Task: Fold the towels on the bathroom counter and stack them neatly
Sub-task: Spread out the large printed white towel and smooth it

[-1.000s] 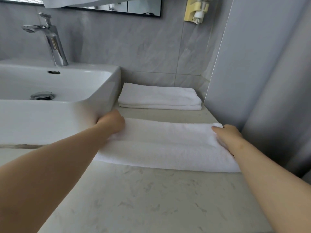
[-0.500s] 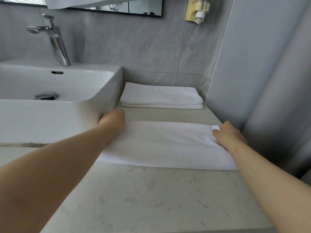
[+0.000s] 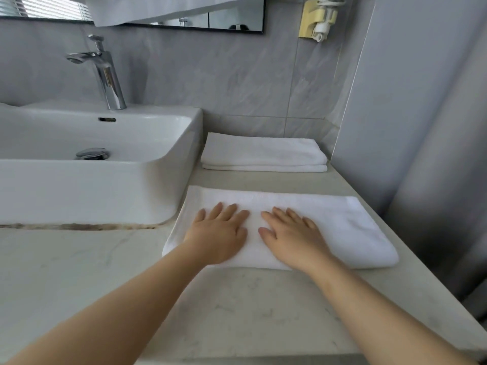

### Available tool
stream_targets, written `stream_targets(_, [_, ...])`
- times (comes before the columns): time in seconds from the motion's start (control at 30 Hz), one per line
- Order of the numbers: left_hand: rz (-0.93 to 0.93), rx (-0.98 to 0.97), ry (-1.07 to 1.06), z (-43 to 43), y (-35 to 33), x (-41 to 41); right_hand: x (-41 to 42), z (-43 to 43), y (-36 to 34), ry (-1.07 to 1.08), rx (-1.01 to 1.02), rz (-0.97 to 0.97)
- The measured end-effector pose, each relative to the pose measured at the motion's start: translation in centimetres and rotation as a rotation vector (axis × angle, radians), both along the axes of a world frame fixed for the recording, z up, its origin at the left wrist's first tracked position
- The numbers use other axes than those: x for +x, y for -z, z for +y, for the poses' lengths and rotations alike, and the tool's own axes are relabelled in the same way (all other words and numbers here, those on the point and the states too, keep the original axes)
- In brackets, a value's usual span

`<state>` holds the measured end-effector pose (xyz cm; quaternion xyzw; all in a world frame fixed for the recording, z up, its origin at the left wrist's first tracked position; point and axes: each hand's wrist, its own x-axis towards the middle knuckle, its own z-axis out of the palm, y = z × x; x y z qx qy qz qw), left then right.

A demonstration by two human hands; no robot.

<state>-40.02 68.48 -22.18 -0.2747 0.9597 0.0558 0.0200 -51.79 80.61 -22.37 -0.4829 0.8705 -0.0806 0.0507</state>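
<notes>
While flat under both hands, towel beside sink.

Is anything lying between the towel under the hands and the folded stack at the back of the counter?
Nothing visible. Only bare counter separates the near towel, pressed flat by both hands, from the stack.

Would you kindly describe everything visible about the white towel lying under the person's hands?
The folded white terry-cloth towel lies flat on the pale marble-look counter, a wide rectangle with a rounded fold along its near edge. Its left end sits close against the white ceramic sink. The left hand and right hand press on it side by side, palms down and fingers straight. It lies apart from the folded white towel stack behind it.
</notes>
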Motion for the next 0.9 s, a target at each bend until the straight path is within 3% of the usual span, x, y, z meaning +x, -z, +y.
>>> stream_targets(0.4, [-0.004, -0.101, -0.049, -1.1, 0.8, 1.8, -2.7, 7.3, 0.7, 0.307, -0.016, 0.099])
stream_targets(0.5, [-0.039, -0.107, -0.077, -0.8, 0.1, 1.3, -3.6, 9.5, 0.5, 0.478, -0.168, 0.108])
stream_targets(0.6, [0.026, -0.034, -0.083, 0.7, -0.7, -0.3, -5.0, 11.0, -0.2, 0.720, -0.439, -0.088])
stream_targets(0.73, [0.104, 0.041, 0.011, 3.7, -0.2, -2.1, -6.0, 11.7, -1.2, 0.751, -0.757, -0.361])
stream_targets(0.8, [0.097, 0.032, -0.006, 3.7, 0.4, -2.3, -6.2, 11.8, -1.7, 0.753, -0.799, -0.555])
stream_targets(0.9, [0.111, 0.034, -0.025, 3.4, 0.6, -2.1, -6.5, 11.7, -2.5, 0.750, -0.700, -0.677])
